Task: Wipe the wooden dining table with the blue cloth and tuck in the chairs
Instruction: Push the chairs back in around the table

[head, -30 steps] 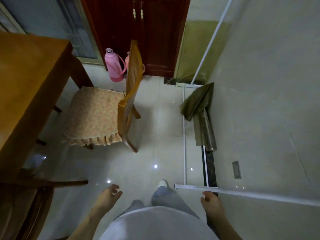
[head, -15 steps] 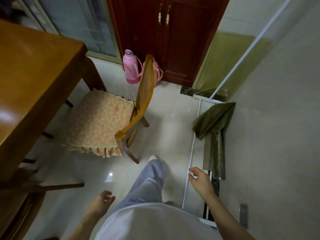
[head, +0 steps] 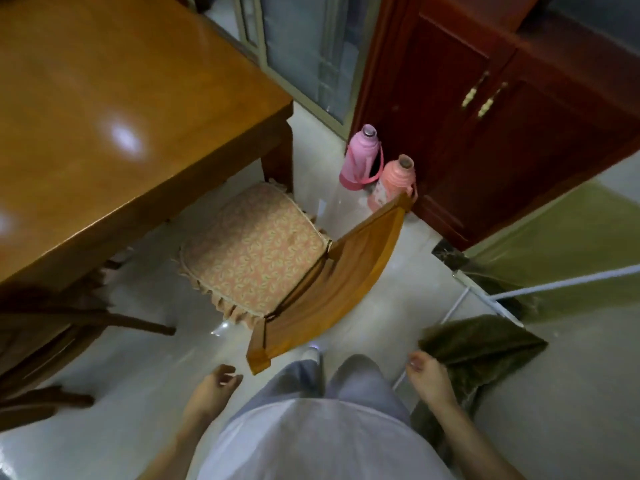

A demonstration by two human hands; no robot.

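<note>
Two hands are seen low in the head view, both empty: left hand (head: 216, 382) with fingers loosely curled, just short of the near end of the backrest (head: 322, 306); right hand (head: 427, 377) loosely curled beside an olive drape (head: 481, 344), nothing held. Blue cloth is not seen anywhere in frame. Chair (head: 360, 244) is found pulled out from the counter (head: 121, 116), cushion (head: 252, 251) mostly clear of the counter edge, its far corner close to the counter leg (head: 278, 164). Chair is skewed to that edge, backrest toward the person. Second chair (head: 69, 323) is seen at left, mostly under the counter.

Step in hand is judged to be tucking this chair.
- Backrest top to be gripped by both hands, one near each end, so yaw is controlled.
- Chair to be squared to the counter edge first, then slid straight in.
- Counter leg clearance to be watched; the seat corner looks likely to catch if pushed as it lies.
- Floor (head: 138, 393) looks glossy, so an easy slide is expected; push to be kept slow.
- Pink flask (head: 360, 157) and peach flask (head: 391, 181) by the cabinet (head: 485, 133) to be kept clear of during the swing.
</note>
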